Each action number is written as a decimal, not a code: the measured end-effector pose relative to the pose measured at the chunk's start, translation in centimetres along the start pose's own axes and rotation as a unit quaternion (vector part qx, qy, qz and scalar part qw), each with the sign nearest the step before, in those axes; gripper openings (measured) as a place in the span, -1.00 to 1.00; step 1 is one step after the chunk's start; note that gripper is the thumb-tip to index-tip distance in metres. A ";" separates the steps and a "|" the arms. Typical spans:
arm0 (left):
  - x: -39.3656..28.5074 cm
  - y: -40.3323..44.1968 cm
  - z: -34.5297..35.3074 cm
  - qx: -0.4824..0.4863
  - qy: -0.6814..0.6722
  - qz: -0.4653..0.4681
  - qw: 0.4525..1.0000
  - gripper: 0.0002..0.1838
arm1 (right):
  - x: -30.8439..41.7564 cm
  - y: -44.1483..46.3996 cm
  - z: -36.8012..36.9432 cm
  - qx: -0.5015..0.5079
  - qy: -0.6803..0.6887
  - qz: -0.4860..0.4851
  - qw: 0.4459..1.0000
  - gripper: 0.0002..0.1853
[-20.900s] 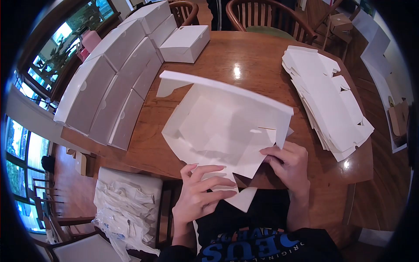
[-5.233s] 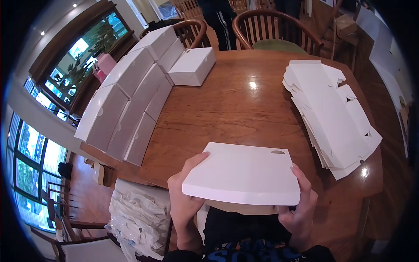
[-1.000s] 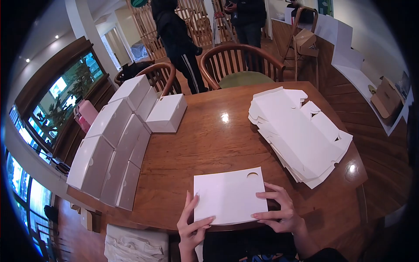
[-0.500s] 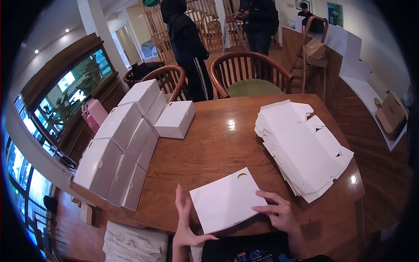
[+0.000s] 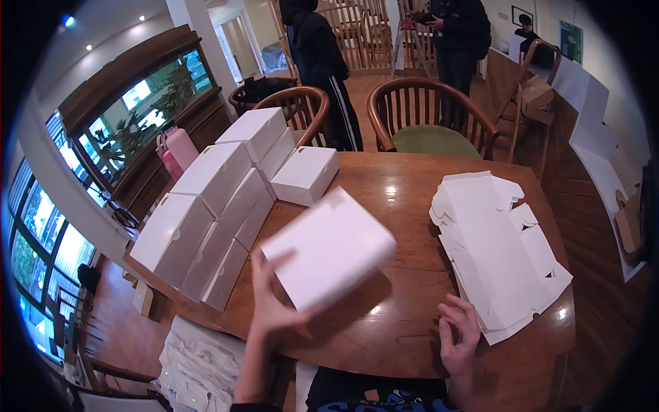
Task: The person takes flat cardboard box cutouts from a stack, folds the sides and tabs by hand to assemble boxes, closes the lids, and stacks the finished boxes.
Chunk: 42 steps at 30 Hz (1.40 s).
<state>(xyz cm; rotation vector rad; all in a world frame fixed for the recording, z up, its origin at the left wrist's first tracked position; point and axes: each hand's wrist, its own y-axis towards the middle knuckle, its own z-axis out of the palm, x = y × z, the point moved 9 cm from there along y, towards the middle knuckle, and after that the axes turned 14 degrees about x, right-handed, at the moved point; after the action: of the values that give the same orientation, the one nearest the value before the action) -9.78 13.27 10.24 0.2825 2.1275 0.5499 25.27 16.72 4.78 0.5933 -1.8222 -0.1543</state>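
Note:
A closed white box, slightly blurred, is tilted above the wooden table, with my left hand gripping its near left side. My right hand is off the box, near the table's front edge, its fingers loosely curled and apart with nothing in them. Beside it lies a pile of flat, unfolded white box blanks. Folded white boxes are stacked in rows on the left of the table. At the far end of the stack sits a single white box.
Wooden chairs stand behind the table. Beyond them are a person in dark clothes and another person near a tripod. Pink bottles are behind the stack. White plastic bags lie at the lower left.
The box has been lifted and moved forward and left in my left hand. My right hand has let go of it and sits to its right. The view has shifted.

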 end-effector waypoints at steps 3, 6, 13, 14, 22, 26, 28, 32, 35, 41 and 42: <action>2.3 5.2 -3.9 -0.067 0.044 -0.006 0.997 0.01 | 0.1 -0.2 0.3 -0.001 0.000 -0.010 1.000 -0.74; 5.7 11.4 -6.4 -0.118 0.093 -0.021 0.988 -0.02 | 0.9 -0.1 1.1 0.033 -0.036 -0.024 0.999 -0.76; 12.1 18.8 -8.0 -0.180 0.192 -0.159 0.952 -0.10 | 0.3 -0.7 2.1 0.102 -0.063 -0.044 0.992 -0.85; 12.5 19.2 -7.4 -0.178 0.191 -0.155 0.953 -0.10 | 0.1 -0.7 2.5 0.122 -0.058 -0.034 0.990 -0.84; 14.2 16.8 -3.5 -0.237 0.279 -0.173 0.914 -0.09 | 0.1 -0.8 3.3 0.150 -0.103 -0.050 0.982 -0.86; 13.6 15.9 -3.0 -0.251 0.334 -0.159 0.894 -0.08 | 0.0 -0.7 3.6 0.163 -0.113 -0.042 0.979 -0.86; 13.1 15.8 -2.6 -0.248 0.356 -0.148 0.889 -0.08 | 0.0 -0.7 3.7 0.166 -0.120 -0.045 0.978 -0.85; 12.3 15.4 -1.7 -0.248 0.368 -0.110 0.889 0.05 | 0.7 -0.5 3.5 0.142 -0.119 -0.048 0.982 -0.86; 10.3 14.9 1.0 -0.264 0.357 -0.026 0.895 0.11 | 1.1 -0.5 2.6 0.085 -0.107 -0.066 0.988 -0.82; -3.0 14.5 14.1 0.037 0.291 0.172 0.940 -0.42 | 1.6 -1.2 3.1 0.092 -0.093 -0.118 0.984 -0.80; -3.9 14.4 16.4 0.096 0.275 0.190 0.938 -0.54 | 2.0 -1.3 3.4 0.104 -0.106 -0.139 0.979 -0.84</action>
<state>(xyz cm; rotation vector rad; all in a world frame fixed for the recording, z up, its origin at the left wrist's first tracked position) 5.84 28.92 11.71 0.7327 2.6971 0.7030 22.09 14.02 4.82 1.0118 -1.9672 -0.2230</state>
